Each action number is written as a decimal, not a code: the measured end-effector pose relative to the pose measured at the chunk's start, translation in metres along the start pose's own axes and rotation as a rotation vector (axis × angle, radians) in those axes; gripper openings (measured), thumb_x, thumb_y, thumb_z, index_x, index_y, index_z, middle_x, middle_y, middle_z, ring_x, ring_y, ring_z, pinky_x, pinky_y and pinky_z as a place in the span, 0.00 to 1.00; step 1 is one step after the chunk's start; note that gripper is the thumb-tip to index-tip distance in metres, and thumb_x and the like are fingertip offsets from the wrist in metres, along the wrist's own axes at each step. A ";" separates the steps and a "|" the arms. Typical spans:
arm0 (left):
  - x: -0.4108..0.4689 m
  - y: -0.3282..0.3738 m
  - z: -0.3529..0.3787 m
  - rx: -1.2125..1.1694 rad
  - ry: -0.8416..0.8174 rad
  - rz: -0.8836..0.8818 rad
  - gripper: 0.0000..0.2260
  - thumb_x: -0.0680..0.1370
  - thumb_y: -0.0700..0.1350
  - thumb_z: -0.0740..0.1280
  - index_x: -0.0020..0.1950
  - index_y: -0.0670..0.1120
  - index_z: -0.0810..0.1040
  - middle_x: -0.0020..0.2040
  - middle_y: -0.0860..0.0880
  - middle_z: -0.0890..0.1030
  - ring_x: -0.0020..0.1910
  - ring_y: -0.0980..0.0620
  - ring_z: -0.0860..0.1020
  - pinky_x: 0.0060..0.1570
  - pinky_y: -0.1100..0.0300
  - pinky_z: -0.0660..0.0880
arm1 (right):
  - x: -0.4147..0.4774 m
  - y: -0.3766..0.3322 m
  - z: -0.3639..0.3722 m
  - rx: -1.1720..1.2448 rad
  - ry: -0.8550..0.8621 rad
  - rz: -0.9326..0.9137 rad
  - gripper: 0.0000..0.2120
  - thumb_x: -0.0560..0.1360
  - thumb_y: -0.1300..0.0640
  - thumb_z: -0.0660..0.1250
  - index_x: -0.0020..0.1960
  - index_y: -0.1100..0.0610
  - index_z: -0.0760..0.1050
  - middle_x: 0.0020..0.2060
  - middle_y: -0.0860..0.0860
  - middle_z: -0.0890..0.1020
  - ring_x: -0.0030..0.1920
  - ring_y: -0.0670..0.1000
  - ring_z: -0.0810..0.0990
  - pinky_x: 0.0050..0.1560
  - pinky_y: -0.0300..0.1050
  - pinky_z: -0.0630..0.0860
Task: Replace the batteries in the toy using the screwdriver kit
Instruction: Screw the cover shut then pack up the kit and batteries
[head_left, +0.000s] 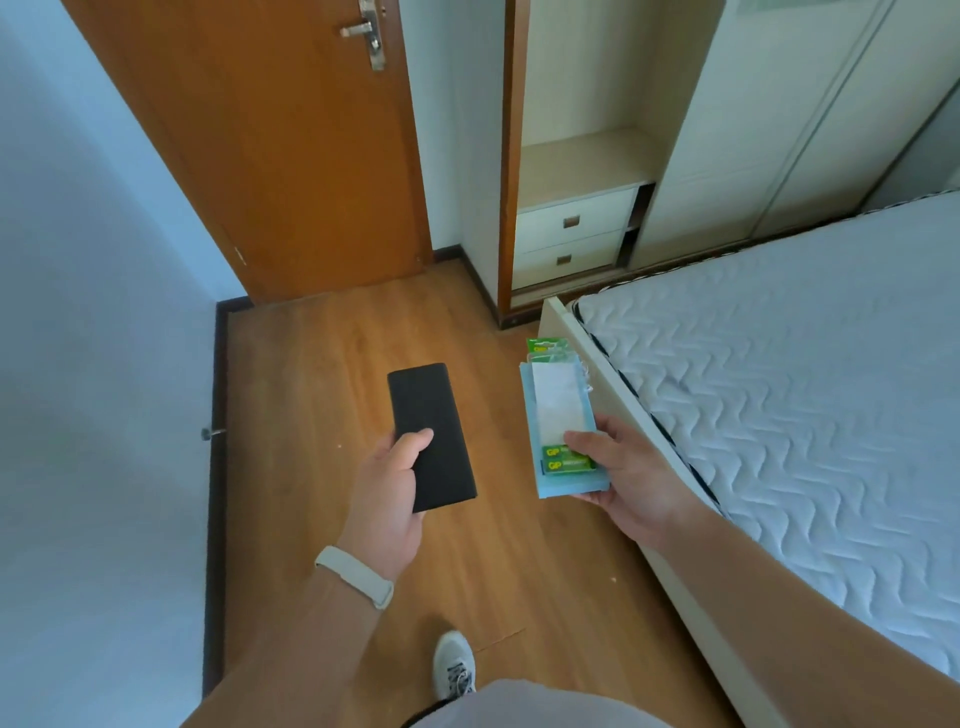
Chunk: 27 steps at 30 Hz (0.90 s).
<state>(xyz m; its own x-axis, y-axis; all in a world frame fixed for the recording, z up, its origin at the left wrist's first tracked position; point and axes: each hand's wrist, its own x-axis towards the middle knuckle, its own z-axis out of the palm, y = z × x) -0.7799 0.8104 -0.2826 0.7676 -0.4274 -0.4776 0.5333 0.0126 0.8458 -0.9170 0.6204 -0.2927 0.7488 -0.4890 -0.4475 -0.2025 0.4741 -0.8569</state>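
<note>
My left hand (387, 493) grips a flat black rectangular case (431, 434), the screwdriver kit, by its near end above the wooden floor. My right hand (631, 478) holds a light blue flat box (537, 415) with a white panel on top; this seems to be the toy. Green packs of batteries (566, 460) lie stacked on that box under my thumb, and another green pack edge (543, 347) sticks out at its far end. Both hands hover at waist height, about a hand's width apart.
A bare quilted mattress (779, 389) on a pale bed frame fills the right side. A wooden door (291, 156) stands ahead, with an open wardrobe and two drawers (571, 239) beside it. A wall (93, 364) runs along the left. My shoe (454, 665) is on the floor.
</note>
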 end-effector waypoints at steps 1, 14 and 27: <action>0.015 0.011 -0.005 0.009 -0.013 -0.001 0.10 0.80 0.45 0.66 0.60 0.48 0.81 0.53 0.46 0.86 0.55 0.45 0.84 0.61 0.44 0.78 | 0.012 -0.005 0.011 -0.001 0.008 -0.005 0.14 0.77 0.59 0.69 0.62 0.57 0.74 0.53 0.58 0.83 0.49 0.56 0.84 0.46 0.52 0.80; 0.173 0.102 -0.020 0.124 -0.113 -0.031 0.09 0.78 0.47 0.68 0.57 0.49 0.82 0.52 0.47 0.86 0.55 0.45 0.83 0.60 0.46 0.78 | 0.145 -0.067 0.078 0.060 0.135 -0.060 0.20 0.74 0.59 0.72 0.64 0.59 0.73 0.57 0.61 0.82 0.53 0.60 0.84 0.50 0.55 0.79; 0.342 0.167 0.064 0.214 -0.107 -0.055 0.08 0.79 0.46 0.67 0.58 0.49 0.81 0.52 0.47 0.86 0.53 0.47 0.83 0.52 0.52 0.78 | 0.323 -0.127 0.050 0.142 0.181 0.004 0.18 0.76 0.60 0.69 0.65 0.57 0.73 0.57 0.61 0.82 0.53 0.59 0.83 0.58 0.60 0.78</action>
<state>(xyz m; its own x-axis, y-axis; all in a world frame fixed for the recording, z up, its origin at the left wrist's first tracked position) -0.4511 0.6082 -0.2898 0.6914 -0.5157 -0.5060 0.4773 -0.1998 0.8557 -0.6179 0.4389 -0.3152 0.6199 -0.6045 -0.5004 -0.1047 0.5682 -0.8162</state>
